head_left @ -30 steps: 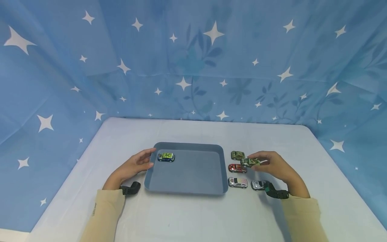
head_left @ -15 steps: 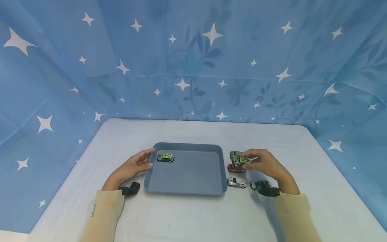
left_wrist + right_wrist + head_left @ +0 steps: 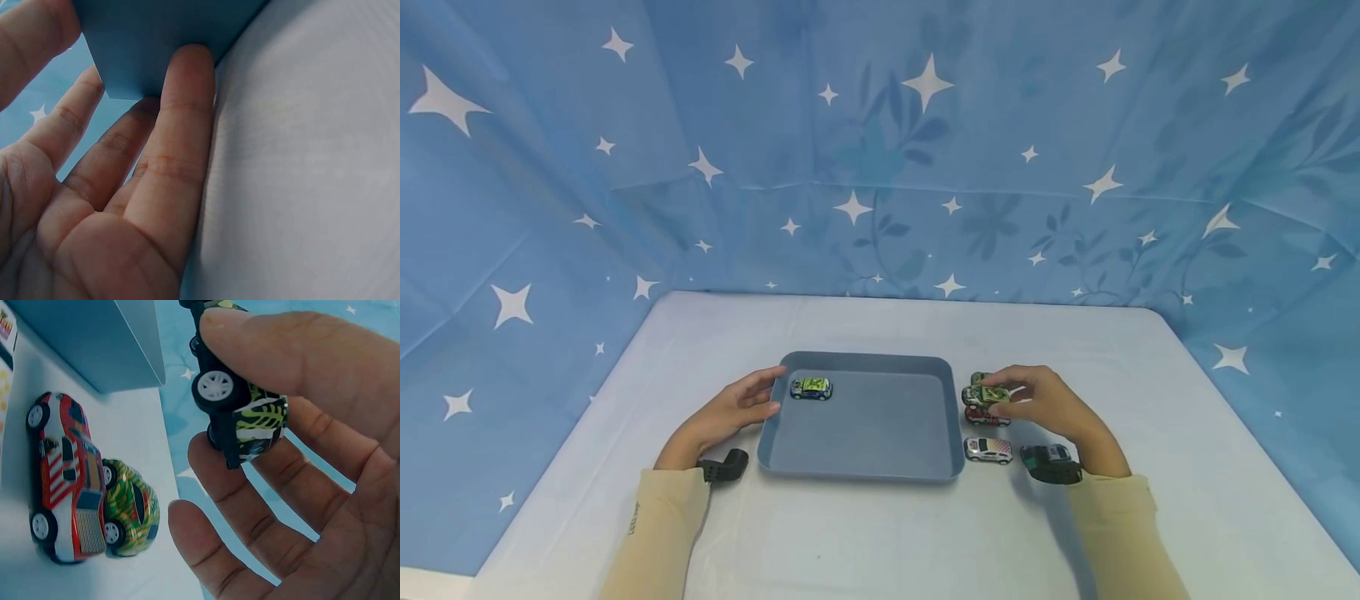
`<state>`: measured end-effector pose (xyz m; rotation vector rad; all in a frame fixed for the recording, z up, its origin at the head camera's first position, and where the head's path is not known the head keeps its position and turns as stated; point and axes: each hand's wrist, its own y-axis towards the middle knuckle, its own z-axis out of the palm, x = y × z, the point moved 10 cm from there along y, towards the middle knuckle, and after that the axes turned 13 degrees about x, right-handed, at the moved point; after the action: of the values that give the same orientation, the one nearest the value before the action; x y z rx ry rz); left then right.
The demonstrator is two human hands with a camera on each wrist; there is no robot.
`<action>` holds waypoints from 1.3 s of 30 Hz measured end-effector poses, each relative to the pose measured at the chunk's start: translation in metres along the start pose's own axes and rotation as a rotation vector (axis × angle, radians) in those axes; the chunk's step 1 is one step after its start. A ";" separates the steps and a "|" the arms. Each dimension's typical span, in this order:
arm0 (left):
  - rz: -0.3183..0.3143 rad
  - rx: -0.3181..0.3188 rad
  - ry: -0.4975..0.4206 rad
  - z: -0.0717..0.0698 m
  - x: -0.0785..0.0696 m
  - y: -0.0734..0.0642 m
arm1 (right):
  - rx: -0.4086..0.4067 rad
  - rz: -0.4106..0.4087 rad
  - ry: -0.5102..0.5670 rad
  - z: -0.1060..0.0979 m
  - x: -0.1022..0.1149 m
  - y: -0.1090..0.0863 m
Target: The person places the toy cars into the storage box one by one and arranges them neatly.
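My right hand point(image 3: 1051, 405) pinches a green-and-black patterned toy car point(image 3: 259, 422) between thumb and fingers, lifted over the right side of the table. Below it are a red-and-white toy car point(image 3: 59, 481) and a green camouflage toy car point(image 3: 132, 509); in the head view the held car partly covers both. At the left side of the blue-grey tray point(image 3: 865, 433), my left hand point(image 3: 726, 417) touches the wall with fairly straight fingers. Inside the tray, near its back left corner, sits a yellow-green and blue toy car point(image 3: 811, 389).
A white toy car point(image 3: 988, 451) with a pink pattern stands just right of the tray's front corner. Farther right is a grey toy car point(image 3: 1058, 452), partly hidden by the right wrist's camera. A blue star-printed cloth point(image 3: 880, 150) hangs behind the white table point(image 3: 865, 533).
My right hand has moved left with the held toy car, from beside the red car to above it, close to the tray's right rim. My left hand stays at the tray.
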<state>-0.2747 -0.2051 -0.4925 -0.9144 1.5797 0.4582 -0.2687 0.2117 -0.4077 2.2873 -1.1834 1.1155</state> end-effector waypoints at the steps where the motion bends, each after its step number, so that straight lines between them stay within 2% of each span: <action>1: 0.000 0.001 -0.002 0.000 0.000 0.000 | 0.003 -0.004 0.003 0.001 0.001 0.001; 23: -0.017 0.003 -0.007 -0.001 0.001 0.001 | 0.042 -0.018 0.024 0.018 0.006 0.016; 39: -0.014 0.002 0.004 0.000 -0.002 0.001 | 0.056 -0.087 0.038 0.030 0.025 0.028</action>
<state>-0.2760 -0.2040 -0.4906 -0.9247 1.5762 0.4454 -0.2674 0.1637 -0.4098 2.3243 -1.0401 1.1686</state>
